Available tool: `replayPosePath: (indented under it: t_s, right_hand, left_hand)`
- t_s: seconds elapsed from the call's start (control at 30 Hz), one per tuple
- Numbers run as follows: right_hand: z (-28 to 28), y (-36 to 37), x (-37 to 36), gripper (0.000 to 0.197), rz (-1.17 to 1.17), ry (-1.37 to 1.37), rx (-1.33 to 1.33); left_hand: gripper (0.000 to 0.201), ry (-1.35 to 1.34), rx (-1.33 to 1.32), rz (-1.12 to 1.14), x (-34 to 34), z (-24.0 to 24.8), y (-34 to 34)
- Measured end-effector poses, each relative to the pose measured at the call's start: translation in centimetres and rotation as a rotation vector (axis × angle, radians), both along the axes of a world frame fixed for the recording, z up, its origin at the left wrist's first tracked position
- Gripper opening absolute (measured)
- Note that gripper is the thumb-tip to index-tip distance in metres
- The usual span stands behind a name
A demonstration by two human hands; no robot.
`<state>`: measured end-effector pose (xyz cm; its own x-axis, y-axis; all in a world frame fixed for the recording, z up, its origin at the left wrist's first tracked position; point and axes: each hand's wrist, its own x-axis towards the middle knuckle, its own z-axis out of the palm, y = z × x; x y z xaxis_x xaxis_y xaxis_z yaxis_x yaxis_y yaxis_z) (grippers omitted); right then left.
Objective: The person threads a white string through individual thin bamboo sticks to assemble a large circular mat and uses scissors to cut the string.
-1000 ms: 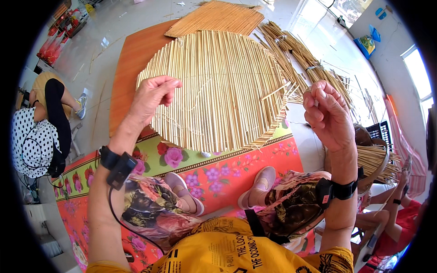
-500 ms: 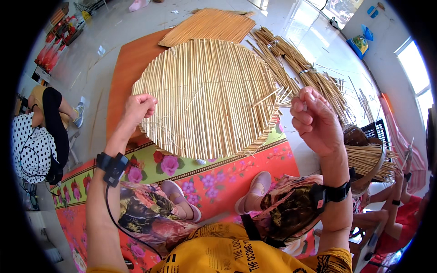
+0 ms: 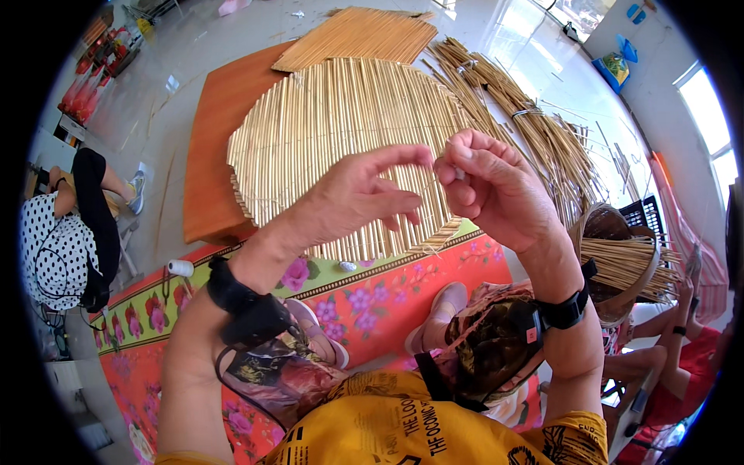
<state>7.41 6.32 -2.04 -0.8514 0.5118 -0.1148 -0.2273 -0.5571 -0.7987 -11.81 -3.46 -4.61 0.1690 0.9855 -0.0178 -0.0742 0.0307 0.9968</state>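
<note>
Both hands meet above a round woven mat of pale straw stalks (image 3: 341,147) lying on an orange wooden board (image 3: 221,147). The left hand (image 3: 353,194) has its fingers spread, its forefinger tip meeting the right hand (image 3: 484,182), whose grip pinches something tiny and pale, possibly a thread end. Being so small, it could slip loose and vanish among the stalks.

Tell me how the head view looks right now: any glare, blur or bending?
Head view: bright daylight, glare washes out the floor at upper right; fisheye bends the board edges and blacks out the corners; left hand and right hand look sharp, held over the straw mat.
</note>
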Motion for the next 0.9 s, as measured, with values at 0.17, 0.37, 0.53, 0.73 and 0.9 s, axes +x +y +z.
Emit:
replayPosePath:
  t_s: [0.17,0.37,0.53,0.73,0.9]
  right_hand:
    - [0.5,-0.2,-0.3,0.01,-0.018,0.013,0.026]
    - [0.3,-0.1,0.4,0.011,-0.07,-0.008,0.096]
    - [0.1,-0.5,-0.7,0.01,-0.058,-0.049,0.107]
    - [0.2,-0.6,-1.8,0.01,-0.035,-0.087,0.116]
    - [-0.2,-0.7,-2.3,0.01,-0.047,-0.115,0.134]
  left_hand:
    - [0.021,0.275,0.032,0.165,-3.1,0.3,0.0]
    - [0.025,0.217,-0.003,0.293,-8.2,-1.7,-1.9]
    - [0.024,0.32,-0.085,0.344,-9.5,-1.9,-2.8]
    - [0.022,0.426,-0.172,0.217,-10.5,-3.5,-3.1]
    - [0.026,1.14,0.21,0.387,-11.0,-4.7,-3.9]
